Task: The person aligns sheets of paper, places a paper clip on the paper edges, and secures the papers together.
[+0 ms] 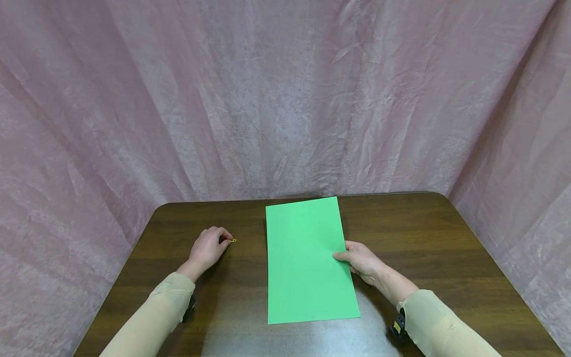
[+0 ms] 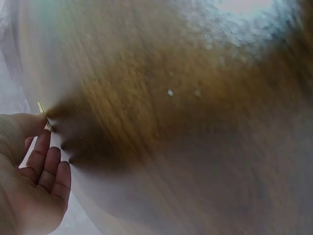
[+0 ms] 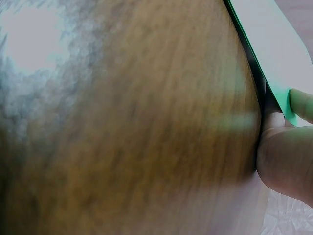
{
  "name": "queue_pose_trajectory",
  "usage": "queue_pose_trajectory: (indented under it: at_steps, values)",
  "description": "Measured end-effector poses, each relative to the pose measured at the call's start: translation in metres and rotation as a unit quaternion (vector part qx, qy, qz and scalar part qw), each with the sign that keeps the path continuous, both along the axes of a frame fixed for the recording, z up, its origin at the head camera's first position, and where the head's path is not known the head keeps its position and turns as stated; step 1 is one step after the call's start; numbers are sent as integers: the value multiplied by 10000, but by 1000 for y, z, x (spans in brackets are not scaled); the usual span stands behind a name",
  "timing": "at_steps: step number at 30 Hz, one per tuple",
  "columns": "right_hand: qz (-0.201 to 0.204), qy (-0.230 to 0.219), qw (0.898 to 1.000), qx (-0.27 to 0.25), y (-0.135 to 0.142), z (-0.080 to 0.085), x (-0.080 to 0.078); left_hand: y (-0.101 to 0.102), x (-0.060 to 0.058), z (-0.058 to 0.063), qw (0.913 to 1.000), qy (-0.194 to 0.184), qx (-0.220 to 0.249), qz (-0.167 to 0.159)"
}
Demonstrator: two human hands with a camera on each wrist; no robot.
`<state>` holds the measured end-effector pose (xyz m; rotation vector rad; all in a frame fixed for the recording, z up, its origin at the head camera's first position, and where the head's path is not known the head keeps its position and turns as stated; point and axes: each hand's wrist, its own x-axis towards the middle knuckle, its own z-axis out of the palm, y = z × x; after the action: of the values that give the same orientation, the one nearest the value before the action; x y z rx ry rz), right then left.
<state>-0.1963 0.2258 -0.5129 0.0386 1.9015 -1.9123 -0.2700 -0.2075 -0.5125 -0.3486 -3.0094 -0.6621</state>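
A sheet of green paper [image 1: 308,267] lies at the middle of the table, its right edge raised a little off the wood. My right hand [image 1: 363,261] grips that edge, thumb on top and fingers underneath; the right wrist view shows the thumb [image 3: 301,104] pressing on the paper [image 3: 266,46]. To the left of the sheet, my left hand [image 1: 208,250] pinches a small yellow paper clip [image 1: 234,240] between thumb and fingertips, low over the table. Only a thin bit of the clip [image 2: 41,106] shows in the left wrist view; the rest is behind the fingers.
The brown wooden table [image 1: 428,238] has rounded far corners and reflects light near its front. A pink velvet curtain [image 1: 276,99] hangs behind the far edge and along the sides. Dark wrist devices, such as the one [image 1: 398,325] at the right cuff, sit below the sleeves.
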Motion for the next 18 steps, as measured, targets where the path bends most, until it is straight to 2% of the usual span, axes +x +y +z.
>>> queue_pose_trajectory:
  at_steps: [7,14,18]
  values:
    - [-10,-1,10000,11,0,0,0,-4,1,1,10000,87,16,40]
    - [-6,-19,10000,22,0,0,-1,-9,-1,-1,9998,17,56,169]
    - [28,-24,10000,26,0,0,0,-11,-1,-2,9998,9,148,126]
